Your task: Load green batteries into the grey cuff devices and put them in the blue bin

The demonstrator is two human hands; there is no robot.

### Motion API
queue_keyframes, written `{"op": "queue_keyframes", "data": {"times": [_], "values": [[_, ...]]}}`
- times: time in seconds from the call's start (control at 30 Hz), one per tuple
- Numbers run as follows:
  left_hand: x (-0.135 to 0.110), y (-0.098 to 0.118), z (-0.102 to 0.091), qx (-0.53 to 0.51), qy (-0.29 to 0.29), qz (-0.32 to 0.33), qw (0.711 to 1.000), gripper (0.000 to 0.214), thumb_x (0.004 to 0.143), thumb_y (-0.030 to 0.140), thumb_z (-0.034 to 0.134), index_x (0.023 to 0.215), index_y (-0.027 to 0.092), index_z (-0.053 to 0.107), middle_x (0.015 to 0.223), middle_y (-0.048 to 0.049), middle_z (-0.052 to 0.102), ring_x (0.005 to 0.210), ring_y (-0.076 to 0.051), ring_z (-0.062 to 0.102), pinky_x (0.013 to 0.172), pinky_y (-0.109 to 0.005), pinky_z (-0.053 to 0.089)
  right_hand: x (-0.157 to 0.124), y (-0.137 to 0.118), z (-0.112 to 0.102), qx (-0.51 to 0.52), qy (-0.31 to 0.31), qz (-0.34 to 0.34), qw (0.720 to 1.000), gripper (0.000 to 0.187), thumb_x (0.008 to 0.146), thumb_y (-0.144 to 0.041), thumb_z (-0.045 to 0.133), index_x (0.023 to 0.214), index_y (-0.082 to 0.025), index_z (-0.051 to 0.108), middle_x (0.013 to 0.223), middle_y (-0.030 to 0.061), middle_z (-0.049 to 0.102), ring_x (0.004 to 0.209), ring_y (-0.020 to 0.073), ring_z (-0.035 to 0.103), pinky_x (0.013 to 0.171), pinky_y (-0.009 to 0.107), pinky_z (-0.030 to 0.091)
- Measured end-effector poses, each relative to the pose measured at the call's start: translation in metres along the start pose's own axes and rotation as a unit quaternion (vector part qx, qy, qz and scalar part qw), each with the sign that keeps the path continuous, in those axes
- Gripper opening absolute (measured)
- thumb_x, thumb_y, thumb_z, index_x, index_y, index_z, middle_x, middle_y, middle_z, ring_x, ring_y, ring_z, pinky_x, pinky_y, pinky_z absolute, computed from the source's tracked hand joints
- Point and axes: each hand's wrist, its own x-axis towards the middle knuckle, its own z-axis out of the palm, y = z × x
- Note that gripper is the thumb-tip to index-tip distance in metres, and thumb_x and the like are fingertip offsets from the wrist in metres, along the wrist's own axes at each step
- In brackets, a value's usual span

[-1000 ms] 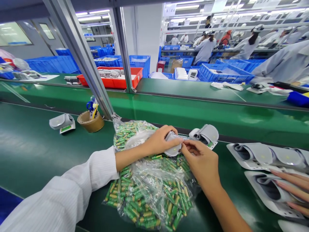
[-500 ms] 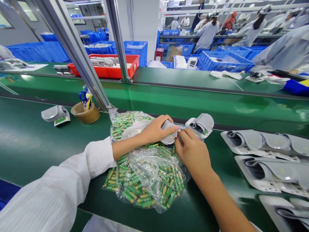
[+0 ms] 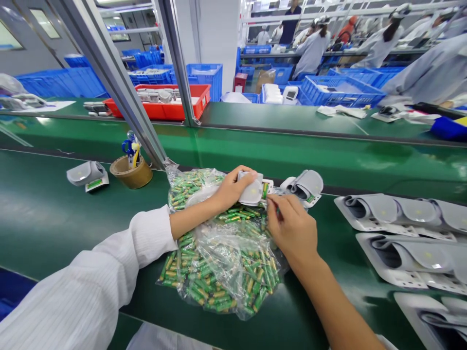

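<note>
My left hand (image 3: 237,187) is closed on a wrist blood pressure monitor (image 3: 251,190), its grey cuff rolled up. The monitor's battery compartment faces up at its right end, showing green batteries (image 3: 265,190) inside. At the compartment's lower right edge, the fingers of my right hand (image 3: 290,221) are pinched together; whatever lies between them is hidden. Below both hands lies a clear plastic bag (image 3: 222,243) full of green and gold batteries. Just beyond my right hand rests another monitor (image 3: 305,186) with green batteries showing.
Rows of monitors (image 3: 408,214) lie on the right of the green bench. A monitor (image 3: 87,175) and a tape roll (image 3: 131,172) holding scissors stand left. A metal post (image 3: 120,87) rises behind the bag. Across the divider are a red tray (image 3: 164,109), blue crates and co-workers.
The monitor in my left hand has turned and shifted slightly left, so its battery compartment with green batteries now shows. My right fingers have moved slightly down from its end.
</note>
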Motion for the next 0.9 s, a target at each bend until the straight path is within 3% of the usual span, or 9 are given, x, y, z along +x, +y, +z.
{"op": "queue_keyframes", "data": {"times": [0.1, 0.2, 0.37, 0.53, 0.67, 0.8, 0.9], "values": [[0.002, -0.002, -0.001, -0.093, 0.038, -0.017, 0.995, 0.056, 0.076, 0.071, 0.073, 0.095, 0.02, 0.06, 0.079, 0.0032, 0.057, 0.07, -0.012, 0.051, 0.067, -0.026, 0.041, -0.001, 0.002, 0.003, 0.075, -0.081, -0.071, 0.991, 0.015, 0.106, -0.024, 0.055, 0.108, -0.02, 0.07, 0.097, 0.0065, 0.074, 0.086, 0.0198, 0.068, 0.076, 0.032, 0.053], [0.0, 0.001, -0.001, -0.109, 0.033, -0.026, 0.993, 0.059, 0.071, 0.072, 0.077, 0.092, 0.02, 0.059, 0.077, 0.0038, 0.056, 0.069, -0.012, 0.05, 0.067, -0.026, 0.042, -0.004, 0.005, 0.01, 0.037, -0.17, -0.116, 0.978, 0.019, 0.103, -0.019, 0.054, 0.111, -0.02, 0.071, 0.105, 0.0096, 0.073, 0.089, 0.0248, 0.066, 0.075, 0.037, 0.054], [-0.003, 0.004, 0.0, -0.119, 0.029, -0.037, 0.992, 0.061, 0.069, 0.072, 0.078, 0.093, 0.02, 0.059, 0.076, 0.0038, 0.056, 0.067, -0.012, 0.05, 0.065, -0.026, 0.041, -0.008, 0.009, 0.007, 0.015, -0.205, -0.128, 0.97, 0.017, 0.1, -0.016, 0.055, 0.107, -0.019, 0.071, 0.103, 0.0106, 0.069, 0.086, 0.025, 0.064, 0.072, 0.038, 0.054], [-0.001, 0.001, -0.002, -0.124, 0.035, -0.042, 0.991, 0.059, 0.07, 0.072, 0.077, 0.094, 0.021, 0.059, 0.075, 0.0041, 0.055, 0.065, -0.012, 0.049, 0.063, -0.026, 0.04, 0.0, 0.008, -0.01, 0.107, -0.127, -0.126, 0.978, 0.016, 0.105, -0.019, 0.053, 0.117, -0.018, 0.062, 0.106, 0.0097, 0.07, 0.095, 0.0231, 0.069, 0.078, 0.034, 0.057], [-0.002, 0.002, -0.001, -0.116, 0.024, -0.04, 0.992, 0.06, 0.07, 0.073, 0.076, 0.094, 0.021, 0.058, 0.075, 0.0039, 0.056, 0.066, -0.012, 0.05, 0.064, -0.026, 0.041, 0.007, 0.003, -0.021, 0.144, -0.079, -0.109, 0.98, 0.03, 0.101, -0.016, 0.054, 0.13, -0.018, 0.059, 0.096, 0.0067, 0.069, 0.077, 0.0183, 0.068, 0.068, 0.03, 0.055], [-0.006, 0.005, -0.001, -0.088, -0.004, -0.026, 0.996, 0.058, 0.072, 0.072, 0.076, 0.094, 0.021, 0.059, 0.075, 0.004, 0.055, 0.064, -0.011, 0.049, 0.061, -0.025, 0.039, 0.007, -0.001, -0.023, 0.095, 0.034, -0.09, 0.991, 0.027, 0.095, -0.012, 0.066, 0.12, -0.022, 0.066, 0.086, 0.0011, 0.074, 0.058, 0.012, 0.063, 0.058, 0.026, 0.051], [-0.008, 0.005, -0.003, -0.068, -0.028, -0.011, 0.997, 0.056, 0.075, 0.071, 0.075, 0.095, 0.02, 0.06, 0.076, 0.0032, 0.057, 0.065, -0.012, 0.05, 0.06, -0.025, 0.039, 0.005, 0.001, -0.022, 0.027, 0.095, -0.091, 0.991, 0.026, 0.093, -0.014, 0.074, 0.117, -0.023, 0.068, 0.085, 0.0005, 0.079, 0.061, 0.0131, 0.069, 0.061, 0.026, 0.054]]}}
